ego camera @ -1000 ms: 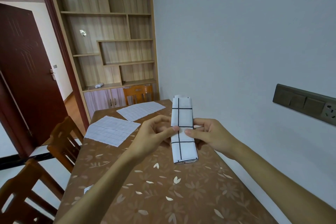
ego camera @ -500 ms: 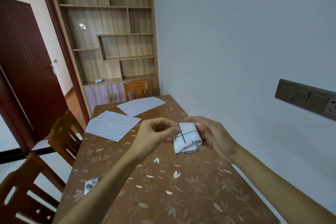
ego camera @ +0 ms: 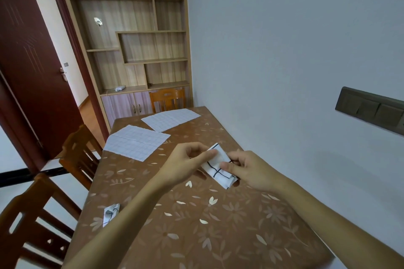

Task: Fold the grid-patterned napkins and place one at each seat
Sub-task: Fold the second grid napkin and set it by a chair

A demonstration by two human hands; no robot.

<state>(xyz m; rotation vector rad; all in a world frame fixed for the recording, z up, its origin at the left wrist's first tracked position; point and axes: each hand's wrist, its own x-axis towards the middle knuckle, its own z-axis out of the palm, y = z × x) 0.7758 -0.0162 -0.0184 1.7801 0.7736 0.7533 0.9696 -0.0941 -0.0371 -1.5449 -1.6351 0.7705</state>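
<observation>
Both my hands pinch a small folded napkin (ego camera: 219, 167) above the brown floral table (ego camera: 196, 225) — my left hand (ego camera: 188, 162) at its far end, my right hand (ego camera: 247, 170) at its near side. Another folded napkin (ego camera: 110, 214) lies near the table's left edge — two flat napkins (ego camera: 136, 142) lie farther off.

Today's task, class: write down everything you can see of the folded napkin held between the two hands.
The napkin is white, cloth-like, crossed by thin black grid lines. It is folded into a small thick packet, lying tilted. The left hand pinches its upper end; the right hand pinches its middle, thumb on top. It is low over the brown flowered table; whether it touches cannot be told.
</observation>
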